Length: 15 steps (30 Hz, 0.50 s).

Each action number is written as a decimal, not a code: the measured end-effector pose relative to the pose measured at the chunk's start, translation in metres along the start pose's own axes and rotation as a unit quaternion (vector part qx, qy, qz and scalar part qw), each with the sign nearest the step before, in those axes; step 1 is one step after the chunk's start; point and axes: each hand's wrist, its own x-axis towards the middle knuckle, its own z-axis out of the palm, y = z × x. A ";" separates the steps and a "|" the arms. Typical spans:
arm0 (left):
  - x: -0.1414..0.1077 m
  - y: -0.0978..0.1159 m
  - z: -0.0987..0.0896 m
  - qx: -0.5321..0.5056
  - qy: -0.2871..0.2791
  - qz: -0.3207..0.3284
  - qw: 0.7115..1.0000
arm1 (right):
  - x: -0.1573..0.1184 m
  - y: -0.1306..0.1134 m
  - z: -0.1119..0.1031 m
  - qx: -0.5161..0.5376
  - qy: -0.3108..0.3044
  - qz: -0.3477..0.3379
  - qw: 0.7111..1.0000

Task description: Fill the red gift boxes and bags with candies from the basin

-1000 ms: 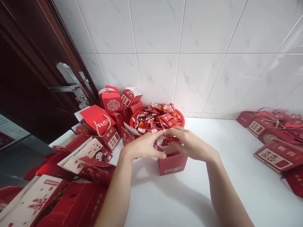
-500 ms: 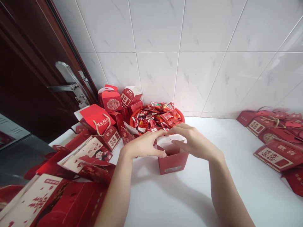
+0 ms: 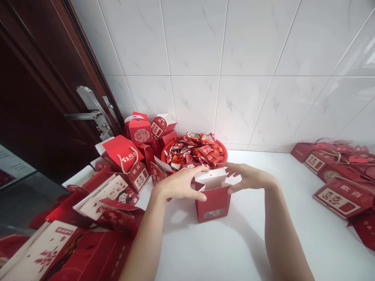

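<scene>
Upright on the white table stands a red paper gift box [image 3: 213,205], its top unfolded and the white inside of its flaps showing. A small clear window with something pale behind it sits low on its front. My left hand [image 3: 183,183] grips the box's left side, thumb on the front near the top edge. At the opposite side my right hand [image 3: 247,177] holds the right edge by a white side flap, its thumb at the front corner. Just behind the box is a red basin [image 3: 225,156] heaped with red-wrapped sweets [image 3: 193,150].
Several red gift boxes and bags [image 3: 137,132] crowd the left side, some with rope handles. A row of closed red boxes [image 3: 342,197] lies at the right. White wall tiles [image 3: 193,101] rise behind the table [image 3: 190,253], and a dark door [image 3: 43,78] stands at left.
My right hand has moved from over the box's opening out to its right side, where a white side flap now spreads outward. My left hand stays at the left side.
</scene>
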 end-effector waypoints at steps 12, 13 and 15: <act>0.014 -0.014 0.001 -0.098 0.124 0.045 0.986 | 0.022 0.001 0.006 0.155 0.097 -0.069 0.981; 0.014 -0.014 0.001 -0.115 0.150 0.053 0.981 | 0.022 0.000 0.006 0.176 0.118 -0.071 0.975; 0.014 -0.014 0.001 -0.147 0.206 0.072 0.965 | 0.022 -0.003 0.008 0.229 0.159 -0.079 0.957</act>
